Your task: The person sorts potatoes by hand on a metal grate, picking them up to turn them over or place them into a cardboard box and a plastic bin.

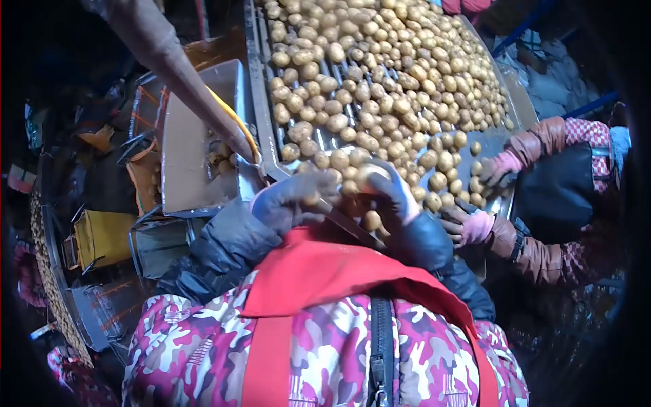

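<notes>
Many potatoes lie on a roller sorting table in front of me. Both my hands wear dark, dirty gloves and are at the table's near edge. My left hand is curled round a potato, only part of which shows. My right hand has its fingers closed on another potato, slightly blurred. Between the hands a few potatoes rest against the metal edge, and one potato sits close below my right hand.
At the right, a co-worker's pink-gloved hands are by the potatoes. A thick brown post slants down at the left. Beyond it stand a grey bin with potatoes inside and a yellow crate. Another line of potatoes runs far left.
</notes>
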Motion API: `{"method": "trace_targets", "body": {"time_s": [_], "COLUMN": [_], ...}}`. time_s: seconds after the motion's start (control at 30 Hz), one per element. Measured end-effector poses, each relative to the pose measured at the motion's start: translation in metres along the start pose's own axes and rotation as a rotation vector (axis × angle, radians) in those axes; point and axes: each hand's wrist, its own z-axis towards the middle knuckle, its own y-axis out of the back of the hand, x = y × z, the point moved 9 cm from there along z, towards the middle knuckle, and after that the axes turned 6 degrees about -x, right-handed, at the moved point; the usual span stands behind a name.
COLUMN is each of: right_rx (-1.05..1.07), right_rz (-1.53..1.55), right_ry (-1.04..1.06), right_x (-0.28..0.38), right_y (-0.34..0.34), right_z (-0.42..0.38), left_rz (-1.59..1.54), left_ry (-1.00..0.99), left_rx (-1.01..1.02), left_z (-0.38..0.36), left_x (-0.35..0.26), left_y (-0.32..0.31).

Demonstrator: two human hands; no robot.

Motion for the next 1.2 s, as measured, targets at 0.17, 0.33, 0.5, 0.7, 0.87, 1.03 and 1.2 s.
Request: {"method": "trace_targets", "body": {"time_s": [0.17, 0.33, 0.5, 0.7, 0.87, 1.03, 1.2], "right_rx": [0.029, -0.158, -0.113, -0.213, -0.364, -0.165, 0.01], "right_rz": [0.261, 0.275, 0.242, 0.276, 0.482, -0.04, -0.23], "right_ry": [-0.041, -0.093, -0.203, -0.155, -0.405, 0.07, 0.258], "right_x": [-0.001, -0.015, -0.022, -0.026, -0.062, -0.02, 0.045], "right_y": [0.037, 0.041, 0.031, 0.043, 0.06, 0.037, -0.026], "right_z": [-0.027, -0.049, -0.043, -0.033, -0.035, -0.001, -0.026], "left_rz": [0.644, 0.79, 1.386, 0.708, 0.358, -0.127, -0.537], "left_ry": [0.296, 0.271, -1.046, -0.869, -0.057, 0.143, 0.117], "left_rx": [-0.099, -0.594, -0.87, -0.93, -0.504, 0.084, 0.062], "left_z": [-0.062, -0.07, -0.102, -0.067, -0.052, -0.026, 0.033], "left_x": [-0.012, -0.108, -0.287, -0.279, -0.082, 0.038, 0.036], "left_y": [0.105, 0.2, 0.091, 0.193, 0.205, 0.056, 0.008]}}
